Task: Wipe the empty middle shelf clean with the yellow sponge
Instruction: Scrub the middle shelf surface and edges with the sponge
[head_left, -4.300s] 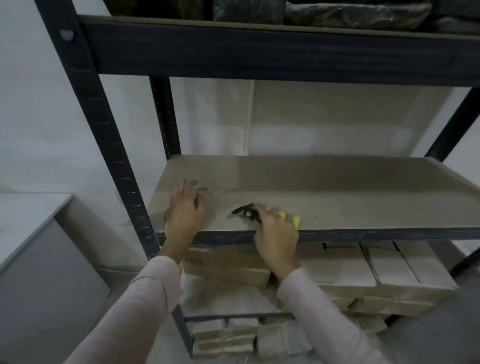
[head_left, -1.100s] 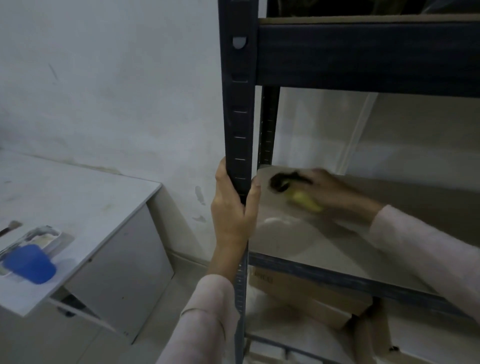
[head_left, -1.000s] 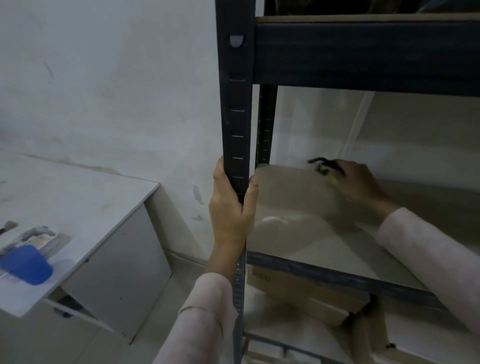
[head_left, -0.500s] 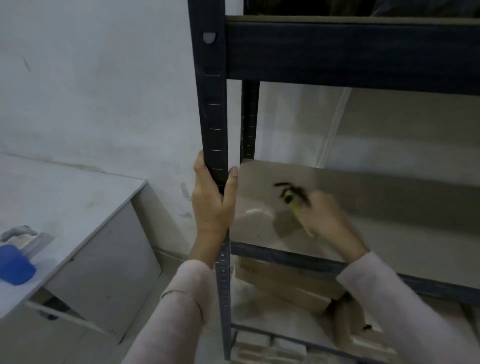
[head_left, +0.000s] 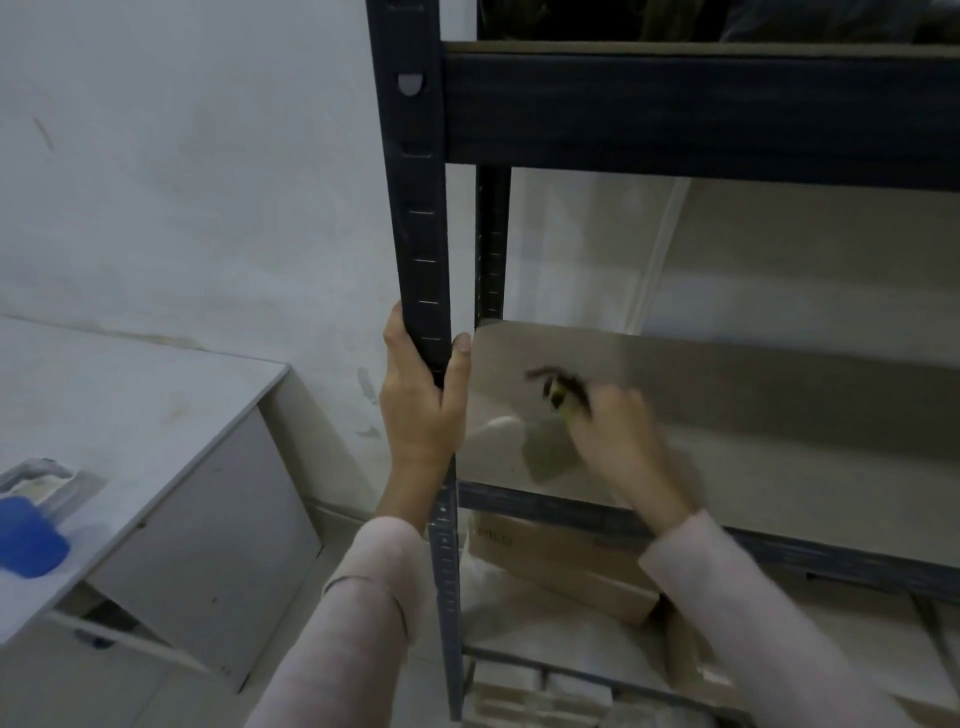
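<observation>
One yellow sponge (head_left: 563, 404) under fingers of right hand (head_left: 618, 436), left hand (head_left: 421, 410) gripping post (head_left: 418, 234)

The location is a storage room. Indicators: a dark metal rack (head_left: 491, 244) with a slotted upright (head_left: 421, 223) and a heavy cross beam (head_left: 701, 114); a bare board middle shelf (head_left: 789, 415); cardboard boxes (head_left: 561, 571) packed closely on the level below; dark, indistinct goods (head_left: 571, 21) on the top level. The wall (head_left: 182, 182) is plain, white and scuffed. A grey counter (head_left: 145, 395) stands left of the rack and carries a blue object (head_left: 31, 535).
</observation>
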